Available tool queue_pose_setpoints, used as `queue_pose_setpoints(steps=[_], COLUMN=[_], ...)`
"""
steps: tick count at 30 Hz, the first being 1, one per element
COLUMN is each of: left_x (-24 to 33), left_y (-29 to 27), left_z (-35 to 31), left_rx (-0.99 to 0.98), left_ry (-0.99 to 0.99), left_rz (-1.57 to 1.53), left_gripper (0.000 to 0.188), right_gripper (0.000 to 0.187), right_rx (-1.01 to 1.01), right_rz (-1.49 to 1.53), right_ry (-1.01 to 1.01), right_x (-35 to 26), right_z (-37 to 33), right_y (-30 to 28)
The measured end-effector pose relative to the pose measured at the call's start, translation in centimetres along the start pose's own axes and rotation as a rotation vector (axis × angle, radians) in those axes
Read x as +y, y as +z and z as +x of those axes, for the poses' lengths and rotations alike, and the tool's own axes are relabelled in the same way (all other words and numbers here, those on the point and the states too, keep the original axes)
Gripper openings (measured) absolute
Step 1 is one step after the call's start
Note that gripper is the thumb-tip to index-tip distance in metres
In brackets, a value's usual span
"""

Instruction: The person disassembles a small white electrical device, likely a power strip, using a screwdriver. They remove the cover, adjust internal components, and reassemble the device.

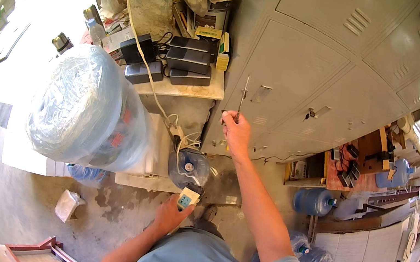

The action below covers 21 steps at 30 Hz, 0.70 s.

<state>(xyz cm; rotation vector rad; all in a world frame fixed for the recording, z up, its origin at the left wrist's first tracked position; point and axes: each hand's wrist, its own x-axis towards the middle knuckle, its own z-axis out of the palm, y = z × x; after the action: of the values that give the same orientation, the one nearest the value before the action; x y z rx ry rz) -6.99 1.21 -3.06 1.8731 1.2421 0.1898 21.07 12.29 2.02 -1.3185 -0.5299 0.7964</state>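
My left hand [166, 217] is closed around a cream power socket [188, 199] with a green face, held low in front of my body. A white cord runs near it. Out ahead, in front of the grey lockers, my right hand [236, 132] is raised, its fingers pinching a thin, pointed tool [242, 99] that looks like a slim screwdriver. The tool points up and away from me, and its grip end is partly hidden by my fingers. Beyond the socket stands a blue water jug [188, 167] on the floor.
A large plastic-wrapped water bottle [88, 110] stands at the left. Black chargers [189, 58] crowd a shelf behind it. Grey metal lockers [299, 62] fill the far right. Several water jugs [315, 201] lie on the right side. A small white stool [68, 205] stands at the lower left.
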Motion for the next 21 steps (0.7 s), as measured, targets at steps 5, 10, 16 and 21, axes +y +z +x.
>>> queue_pose_setpoints(steps=[5,10,16,21], left_x=[-1.1,-2.7,-3.6,-3.7], left_y=[-0.1,-0.1,-0.6,-0.9], left_z=[-0.2,-0.6,-0.5,-0.3], left_rx=[0.036,0.009,0.033,0.03], left_ry=[0.02,-0.002,-0.02,-0.024], left_rz=[0.033,0.054,0.038,0.052], left_gripper=[0.056,0.055,0.054,0.056], right_gripper=[0.021,0.026,0.032,0.037], right_rx=[0.118,0.192,0.281,0.284], right_rz=[-0.208,-0.569,-0.687,-0.731], right_ry=[-0.11,-0.265,-0.332,-0.322], right_x=[4.4,6.7,8.1,7.8], right_z=[4.3,6.6,7.3,7.7], right_y=[2.8,3.5,3.0,1.9])
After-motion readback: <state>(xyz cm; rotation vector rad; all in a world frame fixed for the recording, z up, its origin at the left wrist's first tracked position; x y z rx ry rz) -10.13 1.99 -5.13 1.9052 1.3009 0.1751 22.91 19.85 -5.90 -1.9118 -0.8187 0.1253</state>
